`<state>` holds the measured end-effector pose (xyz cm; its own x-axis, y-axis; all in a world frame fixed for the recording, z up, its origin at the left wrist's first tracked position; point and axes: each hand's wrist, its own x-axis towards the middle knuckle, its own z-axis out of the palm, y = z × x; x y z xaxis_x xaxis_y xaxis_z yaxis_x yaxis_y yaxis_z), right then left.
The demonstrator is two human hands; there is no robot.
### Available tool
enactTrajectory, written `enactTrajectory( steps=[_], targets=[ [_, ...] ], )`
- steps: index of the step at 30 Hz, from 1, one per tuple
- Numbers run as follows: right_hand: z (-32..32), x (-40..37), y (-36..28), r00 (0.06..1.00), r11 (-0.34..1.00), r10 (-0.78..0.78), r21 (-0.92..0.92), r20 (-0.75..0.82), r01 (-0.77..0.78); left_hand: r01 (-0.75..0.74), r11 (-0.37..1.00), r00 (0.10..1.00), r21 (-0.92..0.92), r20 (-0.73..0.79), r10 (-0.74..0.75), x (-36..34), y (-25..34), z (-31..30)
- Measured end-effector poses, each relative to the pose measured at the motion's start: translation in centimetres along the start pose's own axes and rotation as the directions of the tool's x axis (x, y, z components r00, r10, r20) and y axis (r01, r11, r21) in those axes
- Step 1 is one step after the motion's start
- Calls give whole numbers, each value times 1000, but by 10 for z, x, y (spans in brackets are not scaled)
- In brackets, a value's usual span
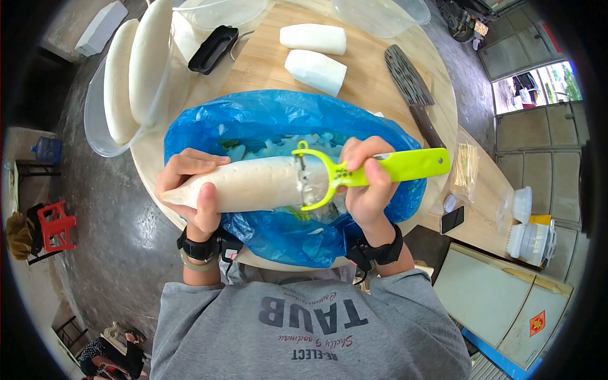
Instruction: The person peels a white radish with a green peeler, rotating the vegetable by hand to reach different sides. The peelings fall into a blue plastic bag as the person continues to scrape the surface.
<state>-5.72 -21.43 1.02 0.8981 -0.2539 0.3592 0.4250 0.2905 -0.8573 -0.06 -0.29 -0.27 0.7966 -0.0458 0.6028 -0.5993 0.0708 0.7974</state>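
Note:
A long white radish [253,185] lies level over a blue plastic bag [247,114] that holds peelings. My left hand [193,185] is wrapped round its tapered left end. My right hand [369,180] grips a lime-green peeler [405,166], whose blade lies across the radish near its right end. Pale peel clings around the blade. Behind the bag, two peeled radish pieces [313,39] rest on a wooden cutting board [266,69]. A knife [408,76] with a dark patterned blade lies at the board's right side.
Whole radishes [150,60] stand in a clear tub [95,126] at the back left, beside a small black tray [213,49]. To the right, a side table holds a phone [452,219], bagged skewers [465,166] and plastic containers [523,204]. A red stool [57,225] stands far left.

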Motion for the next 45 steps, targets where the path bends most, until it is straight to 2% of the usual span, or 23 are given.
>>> enactTrajectory(
  steps=[3, 4, 7, 10, 13, 14, 17, 19, 21, 25, 26, 29, 32, 35, 36, 39, 40, 43, 44, 45],
  targets=[
    [14, -4, -5, 984, 984, 179, -27, 24, -178, 47, 997, 999, 58, -1, -47, -2, 6, 1],
    [12, -5, -4, 976, 981, 195, -27, 94, -193, 72, 994, 997, 88, -3, -72, -3, 7, 1],
    [9, -6, 0, 981, 987, 101, -142, 164, -77, -8, 997, 999, 77, 32, 6, -4, 6, -2],
    [11, -4, -6, 990, 978, 131, -167, 49, -121, -25, 998, 999, 56, 22, 24, -5, 5, 0],
    [-1, -3, 3, 995, 978, -92, -191, -46, 81, -31, 997, 999, 70, 19, 30, -4, 5, 1],
    [1, -1, 2, 977, 988, -119, -119, -178, 99, -29, 997, 999, 69, 22, 28, -4, 5, 0],
    [-7, -2, 5, 965, 986, -167, -21, -203, 167, -40, 998, 999, 48, 20, 40, -4, 5, 0],
    [-3, -4, 6, 983, 987, -159, -31, -96, 157, -75, 997, 997, 10, 13, 75, -1, 3, 1],
    [1, -5, 4, 995, 993, -100, -66, 19, 101, -42, 997, 999, 60, 17, 41, -4, 4, 0],
    [5, -8, -2, 985, 994, 88, -85, 150, -76, -27, 996, 999, 80, 22, 26, -4, 5, 0],
    [9, -6, -3, 982, 995, 92, -54, 164, -84, -45, 997, 999, 55, 19, 44, -4, 5, 1],
    [15, -6, -8, 972, 978, 196, -103, 132, -183, -82, 997, 996, -1, 19, 82, -2, 2, 1],
    [4, -4, 2, 1000, 985, 6, -170, 4, -5, -86, 996, 996, -7, 25, 86, -2, 2, -1],
    [-4, 0, -1, 979, 991, 15, -125, -205, -41, -88, 996, 996, 1, 24, 88, -1, 0, 0],
    [-4, 0, -1, 972, 997, 32, -57, -235, -47, -88, 996, 996, 1, 28, 88, -2, 1, -1],
    [-3, -2, 5, 996, 999, -50, -6, -77, 49, -90, 996, 996, 8, 30, 89, -2, 1, -1],
    [-2, -4, 1, 1000, 1000, 14, 9, 18, -14, -91, 996, 995, 11, 29, 90, -2, 1, -1],
    [11, -8, -4, 981, 987, 154, -70, 121, -146, -87, 996, 996, 5, 23, 87, -2, 1, 0],
    [12, -6, -5, 972, 984, 145, -127, 182, -123, -87, 996, 996, 6, 25, 87, -2, 1, 0],
    [12, -6, -6, 972, 982, 163, -124, 169, -143, -87, 996, 996, 8, 27, 87, -2, 1, -1]
  ],
)
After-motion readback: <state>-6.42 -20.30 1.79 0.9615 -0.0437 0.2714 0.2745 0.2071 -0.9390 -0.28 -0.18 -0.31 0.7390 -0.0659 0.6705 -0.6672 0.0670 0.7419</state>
